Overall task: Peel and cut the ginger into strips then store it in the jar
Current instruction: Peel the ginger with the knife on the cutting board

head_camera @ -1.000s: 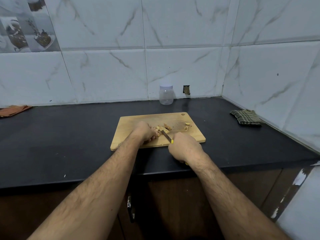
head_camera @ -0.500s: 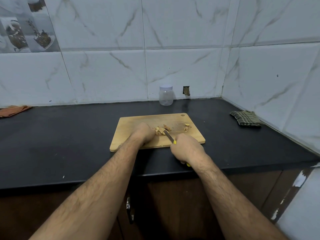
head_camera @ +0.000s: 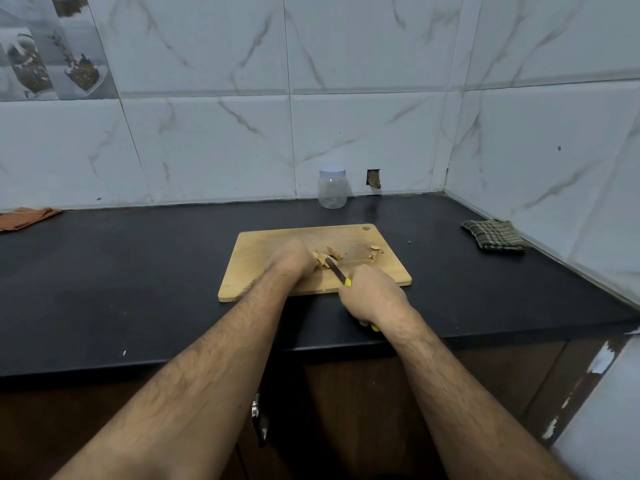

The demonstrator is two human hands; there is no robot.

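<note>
Cutting is the step in hand: the right hand grips the knife, blade angled into the ginger that the left hand pins on the board. Next comes another thin slice, fingertips tucked back. Desk lies open on both sides; the jar waits lidded by the wall.

Black desk, runs to tiled corner. On it: wooden board centre-front; lidded clear jar at back wall; orange cloth far left; green checked cloth right, nr side wall.
</note>
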